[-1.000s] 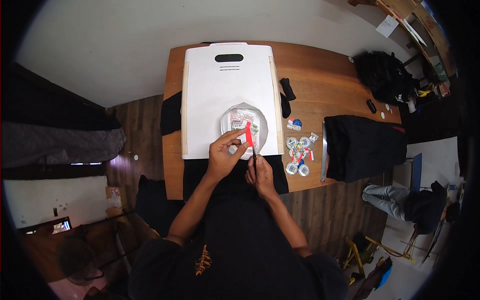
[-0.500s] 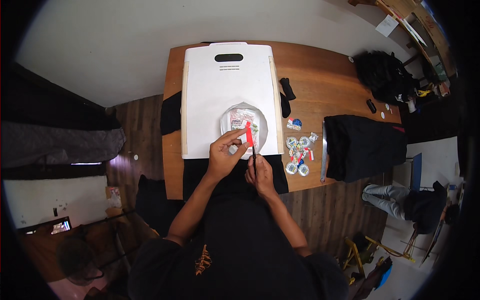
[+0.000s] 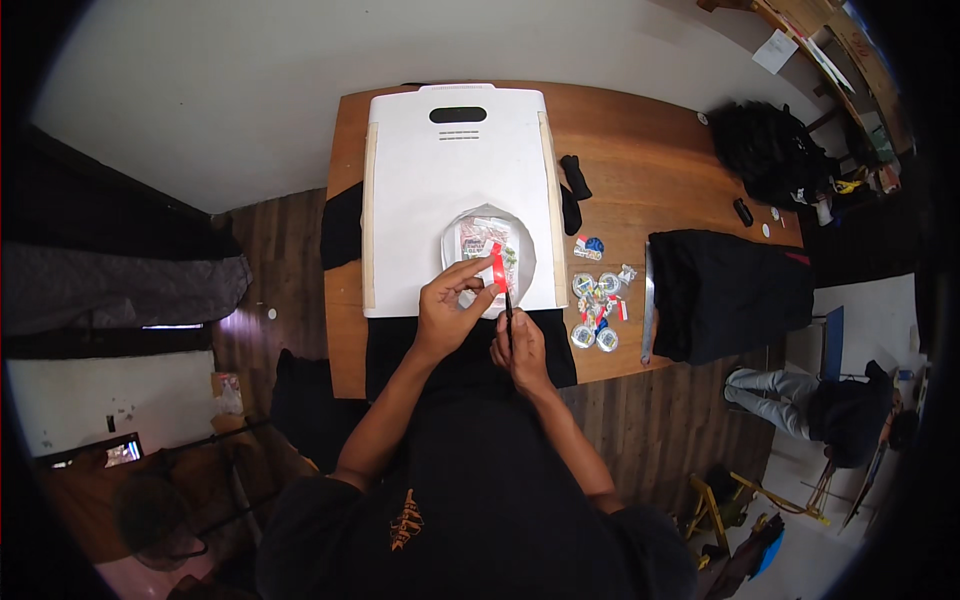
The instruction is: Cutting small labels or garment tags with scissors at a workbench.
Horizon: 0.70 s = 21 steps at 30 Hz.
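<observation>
My left hand pinches a narrow red strip between thumb and fingers. It hovers over a round, pale-rimmed opening in a large white board. Inside that ring lies printed paper or packaging with red and green marks. Close by on the right, my right hand is closed around a slim dark tool, whose tip meets the strip's lower end. Its kind is too small to make out. Black cloth lies under the board's near edge.
Right of the board, several round clear-and-silver packets and small colourful pieces lie on the wooden table. Farther right are folded black cloth, a metal ruler-like strip and a black bag. Another person is at the right.
</observation>
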Each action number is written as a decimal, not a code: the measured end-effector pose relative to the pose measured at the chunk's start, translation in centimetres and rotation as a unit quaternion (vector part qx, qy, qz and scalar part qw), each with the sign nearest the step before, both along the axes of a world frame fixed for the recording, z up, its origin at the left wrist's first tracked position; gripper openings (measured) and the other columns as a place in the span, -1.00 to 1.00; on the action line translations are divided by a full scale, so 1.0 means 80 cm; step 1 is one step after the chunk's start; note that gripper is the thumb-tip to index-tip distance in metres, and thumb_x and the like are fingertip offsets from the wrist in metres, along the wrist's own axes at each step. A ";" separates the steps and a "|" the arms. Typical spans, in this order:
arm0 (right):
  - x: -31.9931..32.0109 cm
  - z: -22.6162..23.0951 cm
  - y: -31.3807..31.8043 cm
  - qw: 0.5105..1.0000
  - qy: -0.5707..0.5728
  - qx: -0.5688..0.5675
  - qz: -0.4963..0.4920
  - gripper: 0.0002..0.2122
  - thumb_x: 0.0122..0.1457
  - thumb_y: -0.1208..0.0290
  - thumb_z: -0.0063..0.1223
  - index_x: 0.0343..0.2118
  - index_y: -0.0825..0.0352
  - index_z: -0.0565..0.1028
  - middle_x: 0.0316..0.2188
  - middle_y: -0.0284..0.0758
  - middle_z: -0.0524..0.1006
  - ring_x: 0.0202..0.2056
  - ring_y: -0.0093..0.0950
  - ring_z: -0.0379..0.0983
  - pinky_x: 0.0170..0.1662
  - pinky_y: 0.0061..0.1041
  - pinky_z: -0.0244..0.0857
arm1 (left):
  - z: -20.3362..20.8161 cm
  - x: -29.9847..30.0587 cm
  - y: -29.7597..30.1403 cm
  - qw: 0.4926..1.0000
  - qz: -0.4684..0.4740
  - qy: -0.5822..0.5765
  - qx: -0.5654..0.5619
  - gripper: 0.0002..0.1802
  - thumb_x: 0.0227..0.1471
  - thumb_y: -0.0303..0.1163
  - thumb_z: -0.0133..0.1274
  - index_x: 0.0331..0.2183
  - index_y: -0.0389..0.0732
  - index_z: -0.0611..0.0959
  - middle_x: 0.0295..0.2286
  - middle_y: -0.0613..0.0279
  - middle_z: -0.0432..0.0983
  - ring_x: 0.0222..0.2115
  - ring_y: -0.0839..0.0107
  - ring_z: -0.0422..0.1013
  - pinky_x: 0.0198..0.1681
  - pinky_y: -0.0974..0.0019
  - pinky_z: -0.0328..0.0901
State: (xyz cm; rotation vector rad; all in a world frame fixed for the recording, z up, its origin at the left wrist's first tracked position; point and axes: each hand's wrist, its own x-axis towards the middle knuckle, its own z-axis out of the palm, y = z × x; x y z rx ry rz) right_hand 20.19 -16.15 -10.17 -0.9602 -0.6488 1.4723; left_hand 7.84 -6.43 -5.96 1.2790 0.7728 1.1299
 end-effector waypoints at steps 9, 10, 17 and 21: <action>0.002 0.002 -0.001 0.999 0.031 -0.006 0.001 -0.63 0.46 0.07 -0.40 -0.26 0.30 0.33 -0.77 -0.51 0.10 -0.78 -0.69 -0.05 -0.66 -0.65 -0.09 | -0.002 0.000 0.001 1.000 0.003 -0.012 0.000 -0.54 0.04 -0.71 0.18 0.03 -0.40 0.56 -0.08 0.06 0.52 -0.26 0.57 0.47 -0.13 0.50 0.40; 0.002 0.004 -0.001 0.999 0.044 -0.011 -0.002 -0.63 0.46 0.08 -0.40 -0.24 0.31 0.33 -0.76 -0.50 0.10 -0.78 -0.69 -0.05 -0.66 -0.65 -0.09 | -0.002 0.000 0.001 1.000 0.003 -0.017 -0.004 -0.53 0.04 -0.71 0.18 0.03 -0.40 0.56 -0.08 0.06 0.52 -0.26 0.57 0.47 -0.13 0.49 0.40; 0.004 0.004 -0.002 0.998 0.065 -0.014 0.015 -0.64 0.47 0.10 -0.38 -0.20 0.34 0.34 -0.75 -0.50 0.11 -0.78 -0.70 -0.06 -0.65 -0.66 -0.09 | -0.003 -0.002 0.001 1.000 0.004 -0.015 -0.006 -0.53 0.04 -0.71 0.18 0.03 -0.40 0.56 -0.08 0.05 0.52 -0.25 0.56 0.47 -0.11 0.48 0.39; 0.002 0.003 -0.003 0.998 0.062 -0.008 0.027 -0.64 0.46 0.09 -0.35 -0.21 0.33 0.33 -0.75 -0.52 0.09 -0.77 -0.71 -0.07 -0.64 -0.66 -0.10 | -0.014 -0.004 0.002 1.000 0.001 -0.008 -0.006 -0.52 0.03 -0.71 0.18 0.04 -0.40 0.56 -0.07 0.05 0.52 -0.26 0.56 0.47 -0.13 0.49 0.39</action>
